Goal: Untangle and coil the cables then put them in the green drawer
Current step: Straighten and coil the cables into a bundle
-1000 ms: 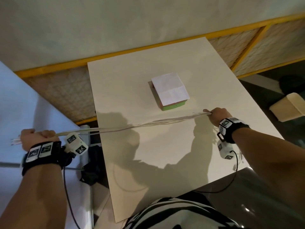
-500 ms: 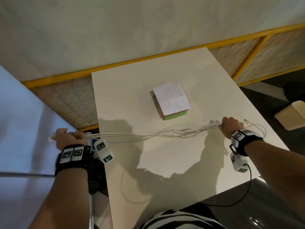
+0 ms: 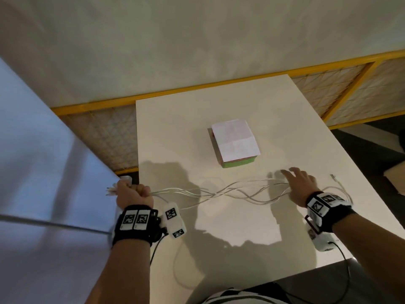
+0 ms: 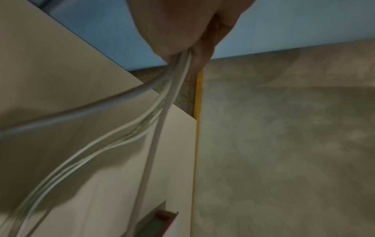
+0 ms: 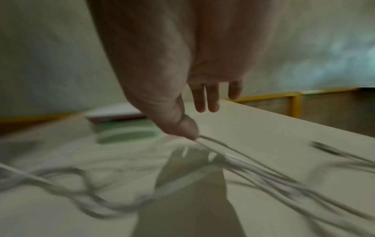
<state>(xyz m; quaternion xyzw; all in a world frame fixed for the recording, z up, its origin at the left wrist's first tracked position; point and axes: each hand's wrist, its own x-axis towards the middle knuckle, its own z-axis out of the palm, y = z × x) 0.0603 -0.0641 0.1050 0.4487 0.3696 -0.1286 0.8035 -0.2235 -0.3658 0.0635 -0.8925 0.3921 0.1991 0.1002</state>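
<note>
Now the right hand [image 3: 301, 187] has let go and its fingers [image 5: 205, 99] are spread out flat over the white cables [image 3: 230, 191]. They were pulled tight before, but now they hang loose and wavy across the near part of the table [image 3: 175, 132]. On the left, the left hand [image 3: 133, 194] squeezes their ends in a fist. Farther back sits the green drawer [image 3: 238, 164] with white paper [image 3: 235, 142] on top.

Cables [image 5: 263, 174] smeared by motion blur beneath the right hand [image 5: 172, 72], strand count unclear, green drawer [image 5: 125, 129] beyond its thumb a soft blur, cable ends hidden inside the left hand [image 3: 133, 194], drawer [image 4: 154, 227] cut off by the frame's bottom edge
</note>
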